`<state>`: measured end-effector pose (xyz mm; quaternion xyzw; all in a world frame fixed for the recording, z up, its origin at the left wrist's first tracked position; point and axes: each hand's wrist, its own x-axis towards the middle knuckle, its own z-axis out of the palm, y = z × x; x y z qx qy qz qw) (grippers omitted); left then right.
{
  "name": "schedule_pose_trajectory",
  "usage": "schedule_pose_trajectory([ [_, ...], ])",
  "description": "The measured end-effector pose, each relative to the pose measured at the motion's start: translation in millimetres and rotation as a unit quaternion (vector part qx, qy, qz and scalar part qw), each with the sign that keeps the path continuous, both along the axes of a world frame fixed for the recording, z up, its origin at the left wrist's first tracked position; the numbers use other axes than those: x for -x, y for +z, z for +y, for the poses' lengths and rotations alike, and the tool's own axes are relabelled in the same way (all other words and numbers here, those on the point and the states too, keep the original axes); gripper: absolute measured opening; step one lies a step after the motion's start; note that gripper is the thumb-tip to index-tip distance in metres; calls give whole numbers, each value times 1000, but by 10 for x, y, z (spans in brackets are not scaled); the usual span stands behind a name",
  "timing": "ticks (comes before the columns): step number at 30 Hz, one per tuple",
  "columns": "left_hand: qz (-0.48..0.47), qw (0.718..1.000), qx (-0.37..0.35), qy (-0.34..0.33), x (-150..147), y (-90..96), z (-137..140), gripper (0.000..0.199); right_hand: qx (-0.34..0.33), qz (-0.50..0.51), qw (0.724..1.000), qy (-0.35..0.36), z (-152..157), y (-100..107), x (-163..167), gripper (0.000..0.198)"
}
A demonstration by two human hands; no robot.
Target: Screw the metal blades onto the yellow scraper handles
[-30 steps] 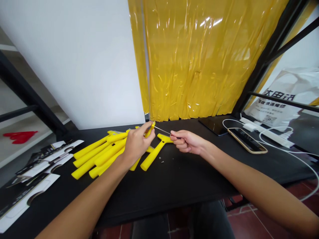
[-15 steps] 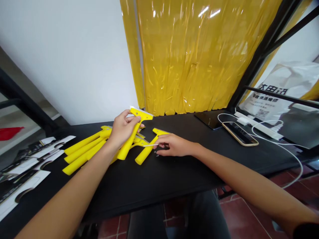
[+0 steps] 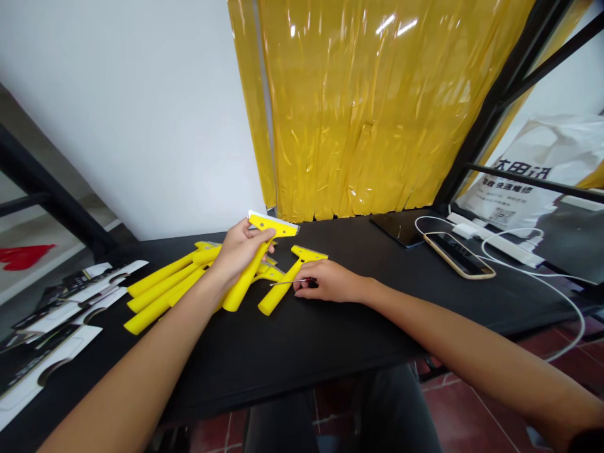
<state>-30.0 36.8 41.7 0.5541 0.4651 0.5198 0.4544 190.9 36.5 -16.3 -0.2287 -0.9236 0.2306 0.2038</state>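
Note:
My left hand [image 3: 243, 248] is closed around the neck of a yellow scraper [image 3: 245, 277], whose wide head with a pale blade edge points up and away. In my right hand [image 3: 325, 281] is a screwdriver [image 3: 283, 282], its thin metal shaft pointing left and its dark handle mostly hidden by the fingers. Under that shaft a second yellow scraper [image 3: 271, 298] lies on the black table, its head just beyond my right knuckles. More yellow scrapers [image 3: 163, 288] lie in a pile to the left, partly covered by my left hand and forearm.
Black and white cardboard packaging [image 3: 61, 327] is heaped on the table's left side. A phone [image 3: 460, 255], a dark tablet-like slab [image 3: 399, 228], white cables and a power strip [image 3: 500, 242] lie at the right. Behind the table [image 3: 292, 352] hangs a yellow plastic sheet [image 3: 377, 126].
The screwdriver in my right hand has turned slightly and its tip has shifted left, over the lying scraper. The held scraper sits slightly lower in view, its head a little further right.

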Motion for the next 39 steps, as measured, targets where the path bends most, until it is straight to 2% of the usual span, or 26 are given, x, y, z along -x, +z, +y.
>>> schedule_pose_trajectory([
  [5, 15, 1000, -15, 10, -3, -13, -5, 34, -26, 1, 999, -34, -20, -53, 56, 9],
  [11, 10, 999, 3, 36, 10, 9, -13, 34, -18, -5, 998, -64, -23, -64, 68, 9],
  [15, -28, 999, 29, 22, 17, 69, -40, 27, -10, -11, 999, -44, -12, -38, 54, 15],
  [22, -58, 998, 29, 26, 20, 97, -45, 20, 5, -1, 999, -32, 19, -42, 34, 8],
  [24, -80, 996, 30, 31, 35, 120, -41, 18, 40, 28, 998, -26, 34, -31, 23, 11],
  [26, -87, 995, 11, 40, 60, 147, -44, 19, 108, 98, 988, -40, 57, 5, 2, 16],
  [28, -39, 994, -59, 83, 84, 159, -60, 21, 198, 197, 957, -83, 89, 72, -39, 22],
  [29, 11, 987, -113, 115, 91, 153, -73, 21, 242, 249, 932, -106, 107, 114, -69, 26],
  [31, 136, 947, -235, 169, 91, 112, -106, 19, 312, 336, 879, -132, 143, 206, -144, 30],
  [33, 251, 894, -337, 157, 74, 42, -138, 19, 342, 393, 843, -134, 174, 289, -221, 32],
  [36, 356, 826, -431, 72, 30, -83, -162, 29, 342, 424, 827, -140, 188, 367, -291, 31],
  [39, 443, 758, -477, 37, -20, -185, -166, 32, 314, 422, 836, -154, 157, 388, -282, 32],
])
